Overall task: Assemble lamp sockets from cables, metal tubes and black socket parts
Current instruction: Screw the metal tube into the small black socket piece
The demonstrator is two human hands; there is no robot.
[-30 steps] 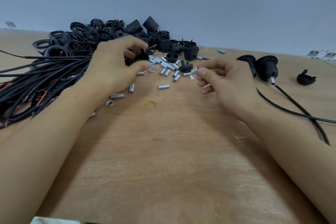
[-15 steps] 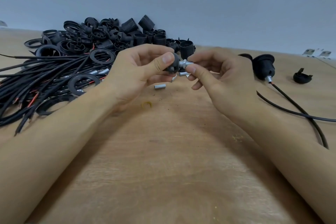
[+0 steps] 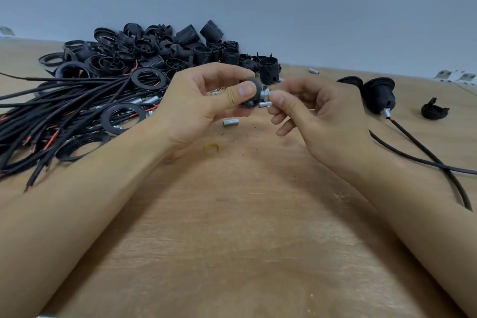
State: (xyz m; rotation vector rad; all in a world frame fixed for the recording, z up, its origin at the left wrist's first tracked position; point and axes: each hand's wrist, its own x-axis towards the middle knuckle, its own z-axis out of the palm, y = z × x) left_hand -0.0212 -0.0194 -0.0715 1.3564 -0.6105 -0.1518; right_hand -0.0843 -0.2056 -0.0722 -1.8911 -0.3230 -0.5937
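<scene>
Socket part (image 3: 250,93), black and rounded, sits raised above the desk (image 3: 232,227) in our left hand (image 3: 204,103), thumb and curled fingers (image 3: 241,93) clamped around it. Metal tube (image 3: 264,95) pokes out its right side, pinched by our right hand (image 3: 317,113) between thumb and forefinger, other fingers loosely bent. Loose tube (image 3: 230,122) lies on the desk just below the hands, yellow ring (image 3: 211,148) near it. Black cables (image 3: 64,108) fan out far left, pile of socket parts (image 3: 160,51) behind. Finished socket (image 3: 379,95) with cable lies right, small black piece (image 3: 435,110) beyond it.
</scene>
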